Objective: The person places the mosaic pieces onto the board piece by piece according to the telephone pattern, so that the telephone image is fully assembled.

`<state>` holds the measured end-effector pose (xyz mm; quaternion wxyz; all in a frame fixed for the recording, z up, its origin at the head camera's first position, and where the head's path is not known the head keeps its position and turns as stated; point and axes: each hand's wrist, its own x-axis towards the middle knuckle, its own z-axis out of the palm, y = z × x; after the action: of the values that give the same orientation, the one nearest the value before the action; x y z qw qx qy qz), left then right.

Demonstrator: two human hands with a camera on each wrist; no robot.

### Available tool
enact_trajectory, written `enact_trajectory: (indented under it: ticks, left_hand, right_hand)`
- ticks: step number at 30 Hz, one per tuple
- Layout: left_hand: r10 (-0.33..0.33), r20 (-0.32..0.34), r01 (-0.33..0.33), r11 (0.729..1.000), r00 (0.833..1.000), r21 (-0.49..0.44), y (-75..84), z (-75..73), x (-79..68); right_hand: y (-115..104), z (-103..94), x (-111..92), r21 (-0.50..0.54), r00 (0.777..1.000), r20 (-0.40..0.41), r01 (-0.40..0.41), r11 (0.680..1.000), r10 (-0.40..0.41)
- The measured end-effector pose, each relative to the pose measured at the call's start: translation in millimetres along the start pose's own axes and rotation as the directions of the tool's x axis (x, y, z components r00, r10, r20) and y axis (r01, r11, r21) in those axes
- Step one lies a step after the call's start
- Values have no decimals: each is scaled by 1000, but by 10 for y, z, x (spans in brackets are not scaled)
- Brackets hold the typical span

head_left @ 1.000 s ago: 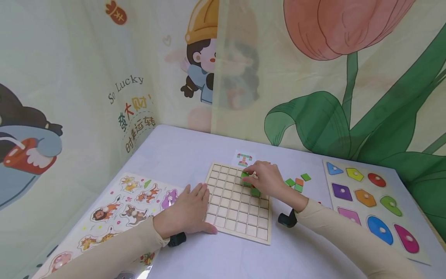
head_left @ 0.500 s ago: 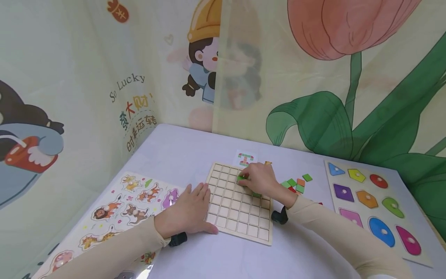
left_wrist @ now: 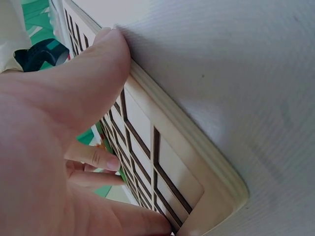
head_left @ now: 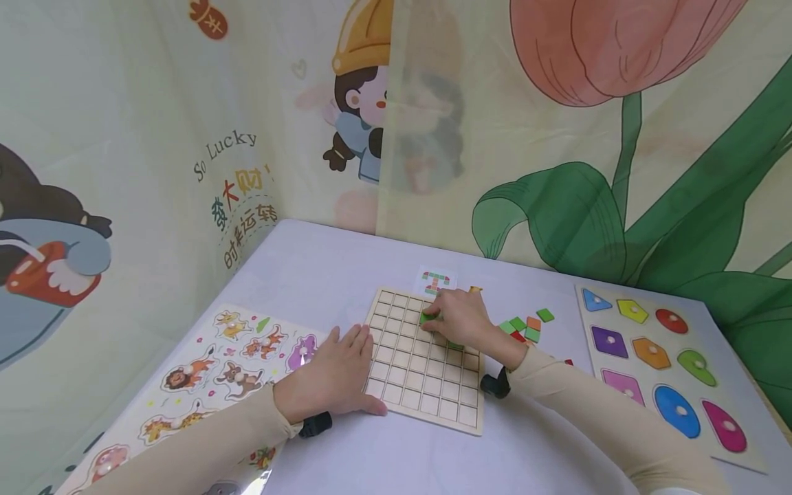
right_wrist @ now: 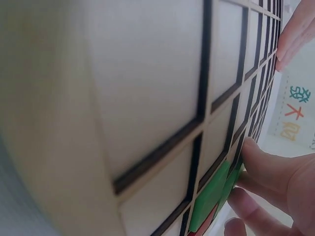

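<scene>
Worn items, as read on my remote feed.
I see a left sleeve point(head_left: 204, 440) and a right sleeve point(head_left: 594, 405), both long, plain beige fabric, fitted at the wrist, with soft creases along the forearm. On the near side of each cuff sits one compact black housing: left wrist unit point(head_left: 315, 424), right wrist unit point(head_left: 495, 385). My left wrist view shows the latter as dark and rounded, with a greenish tint. Left hand point(head_left: 334, 375) and right hand point(head_left: 460, 317) are bare beyond the cuffs.
</scene>
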<state>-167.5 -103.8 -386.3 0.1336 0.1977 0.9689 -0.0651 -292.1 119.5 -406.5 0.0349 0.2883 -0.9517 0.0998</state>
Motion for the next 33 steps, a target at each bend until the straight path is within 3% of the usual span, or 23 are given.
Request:
enact_trajectory:
  ticks: [10, 18, 24, 33]
  left_hand:
    - [7, 3, -7, 1000, 1000, -14, -3, 6, 3]
    - [9, -4, -9, 1000, 1000, -2, -10, 18, 6]
    - [7, -10, -7, 1000, 1000, -4, -11, 21, 12]
    - [14, -25, -14, 1000, 1000, 5, -6, -5, -15]
  right_hand:
    - [41, 6, -75, 38, 1000, 0, -17, 999, 17]
    - [184, -113, -279, 189, 996, -52, -64, 980, 75]
    - [398, -243, -512, 238, 988, -117, -72, 969, 103]
    - [814, -429, -906, 205, 963, -136, -201, 958, 232]
